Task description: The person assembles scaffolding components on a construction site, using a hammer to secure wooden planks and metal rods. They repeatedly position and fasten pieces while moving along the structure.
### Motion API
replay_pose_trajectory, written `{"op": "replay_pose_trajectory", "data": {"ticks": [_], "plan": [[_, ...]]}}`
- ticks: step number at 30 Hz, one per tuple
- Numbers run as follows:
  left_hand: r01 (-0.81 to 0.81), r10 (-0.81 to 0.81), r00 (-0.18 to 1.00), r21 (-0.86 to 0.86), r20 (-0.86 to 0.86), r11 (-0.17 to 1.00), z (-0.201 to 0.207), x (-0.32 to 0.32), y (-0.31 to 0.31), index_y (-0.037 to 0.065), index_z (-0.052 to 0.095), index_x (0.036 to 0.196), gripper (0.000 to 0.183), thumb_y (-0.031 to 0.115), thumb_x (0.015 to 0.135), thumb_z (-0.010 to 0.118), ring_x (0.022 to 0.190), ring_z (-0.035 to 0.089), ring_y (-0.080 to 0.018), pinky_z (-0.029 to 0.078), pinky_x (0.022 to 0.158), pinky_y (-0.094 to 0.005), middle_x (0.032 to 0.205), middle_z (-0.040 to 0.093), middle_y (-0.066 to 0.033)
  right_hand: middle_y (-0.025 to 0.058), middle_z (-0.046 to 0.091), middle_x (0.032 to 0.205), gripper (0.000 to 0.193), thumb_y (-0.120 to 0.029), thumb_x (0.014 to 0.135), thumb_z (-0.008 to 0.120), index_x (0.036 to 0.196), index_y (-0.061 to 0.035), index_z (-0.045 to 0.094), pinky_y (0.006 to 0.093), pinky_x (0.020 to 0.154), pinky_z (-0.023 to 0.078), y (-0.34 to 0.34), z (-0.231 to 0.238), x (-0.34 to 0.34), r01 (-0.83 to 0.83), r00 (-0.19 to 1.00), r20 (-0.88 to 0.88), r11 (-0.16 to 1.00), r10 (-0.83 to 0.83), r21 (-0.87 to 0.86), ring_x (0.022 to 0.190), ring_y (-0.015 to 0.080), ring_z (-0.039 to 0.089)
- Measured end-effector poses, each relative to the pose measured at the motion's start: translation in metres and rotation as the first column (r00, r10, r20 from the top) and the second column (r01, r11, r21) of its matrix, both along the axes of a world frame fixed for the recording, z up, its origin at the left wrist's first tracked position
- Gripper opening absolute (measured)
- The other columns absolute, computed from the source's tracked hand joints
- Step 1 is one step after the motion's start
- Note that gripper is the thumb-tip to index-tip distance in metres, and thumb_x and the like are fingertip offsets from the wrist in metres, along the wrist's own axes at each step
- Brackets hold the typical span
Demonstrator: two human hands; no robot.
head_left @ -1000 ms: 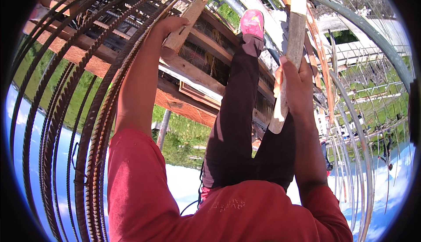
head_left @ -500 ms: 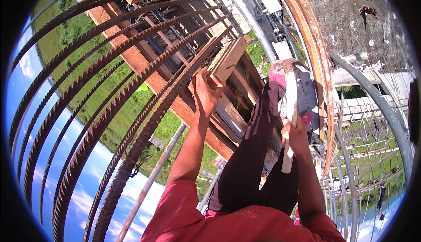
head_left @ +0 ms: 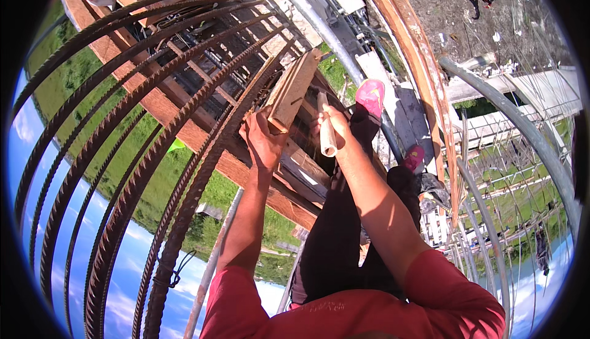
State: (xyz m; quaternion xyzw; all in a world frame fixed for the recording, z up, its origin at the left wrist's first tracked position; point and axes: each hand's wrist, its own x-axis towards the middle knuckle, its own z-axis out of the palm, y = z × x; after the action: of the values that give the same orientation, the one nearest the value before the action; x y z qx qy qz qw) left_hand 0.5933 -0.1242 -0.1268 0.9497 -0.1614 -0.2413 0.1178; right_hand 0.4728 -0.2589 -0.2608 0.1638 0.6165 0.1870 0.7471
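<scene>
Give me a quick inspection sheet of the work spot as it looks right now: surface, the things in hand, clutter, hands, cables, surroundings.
Surface: no table; a person sits high on timber beams.
Job's things: short wooden board held against the rusty rebar cage; wooden handle, its head hidden.
Clutter: loose planks near the pink shoes.
Hands: left hand grips the board's lower end; right hand is closed round the handle.
Cables: nothing seen; dark tie wire on a bar.
Surroundings: grey scaffold pipe, grass, and bare ground far below with another person.
</scene>
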Motion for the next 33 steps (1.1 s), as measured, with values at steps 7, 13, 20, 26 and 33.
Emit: {"op": "replay_pose_trajectory", "data": {"ticks": [7, 13, 20, 26, 33], "plan": [[-0.051, 0.052, 0.997, 0.018, -0.052, 0.999, 0.002, 0.000, -0.001, 0.009, 0.056, 0.126, 0.071, 0.021, 0.063, 0.086, 0.115, 0.054, -0.0342, 0.031, 0.102, -0.0517, 0.115, 0.060, -0.0117, 0.0008, 0.052, 0.068, 0.026, -0.036, 0.095, 0.059, 0.093, -0.0112, 0.051, 0.0334, 0.048, 0.046, -0.019, 0.037, -0.002, -0.228, 0.973, -0.019, 0.958, 0.229, -0.174, 0.053, 0.0163, 0.050], [0.084, -0.074, 0.990, -0.078, 0.121, 0.993, -0.004, 0.004, -0.006, 0.003, 0.057, 0.115, 0.061, 0.019, 0.065, 0.088, 0.097, 0.064, -0.0370, 0.051, 0.084, -0.0472, 0.105, 0.065, -0.0167, 0.0031, 0.051, 0.071, 0.027, -0.024, 0.090, 0.066, 0.104, -0.0143, 0.046, 0.0370, 0.049, 0.047, -0.066, 0.059, -0.023, -0.188, 0.981, -0.010, 0.939, 0.194, -0.288, 0.055, 0.0180, 0.052], [0.129, -0.126, 0.980, -0.009, 0.154, 0.992, -0.005, -0.001, -0.009, 0.004, 0.059, 0.114, 0.056, 0.025, 0.071, 0.088, 0.092, 0.066, -0.0377, 0.051, 0.080, -0.0462, 0.102, 0.066, -0.0171, 0.0021, 0.047, 0.067, 0.038, -0.040, 0.097, 0.057, 0.118, -0.0146, 0.039, 0.0342, 0.040, 0.044, -0.072, 0.037, 0.010, -0.430, 0.902, -0.224, 0.730, 0.369, -0.531, 0.048, 0.0143, 0.047], [0.057, -0.054, 0.995, -0.041, 0.081, 0.998, -0.004, -0.003, -0.012, -0.002, 0.059, 0.109, 0.051, 0.022, 0.074, 0.087, 0.089, 0.068, -0.0388, 0.053, 0.079, -0.0448, 0.098, 0.067, -0.0205, 0.0015, 0.049, 0.068, 0.036, -0.035, 0.097, 0.056, 0.119, -0.0092, 0.045, 0.0334, 0.042, 0.047, -0.047, 0.023, 0.014, -0.498, 0.835, -0.038, 0.723, 0.550, -0.479, 0.050, 0.0127, 0.050], [0.058, -0.052, 0.993, -0.058, 0.108, 0.997, -0.007, -0.004, -0.013, 0.002, 0.059, 0.109, 0.053, 0.025, 0.071, 0.088, 0.087, 0.065, -0.0407, 0.051, 0.076, -0.0480, 0.096, 0.065, -0.0179, 0.0025, 0.050, 0.062, 0.019, -0.021, 0.100, 0.054, 0.102, -0.0032, 0.048, 0.0301, 0.037, 0.043, -0.162, 0.084, 0.003, -0.308, 0.948, -0.244, 0.388, 0.204, -0.869, 0.042, 0.0120, 0.048]]}}
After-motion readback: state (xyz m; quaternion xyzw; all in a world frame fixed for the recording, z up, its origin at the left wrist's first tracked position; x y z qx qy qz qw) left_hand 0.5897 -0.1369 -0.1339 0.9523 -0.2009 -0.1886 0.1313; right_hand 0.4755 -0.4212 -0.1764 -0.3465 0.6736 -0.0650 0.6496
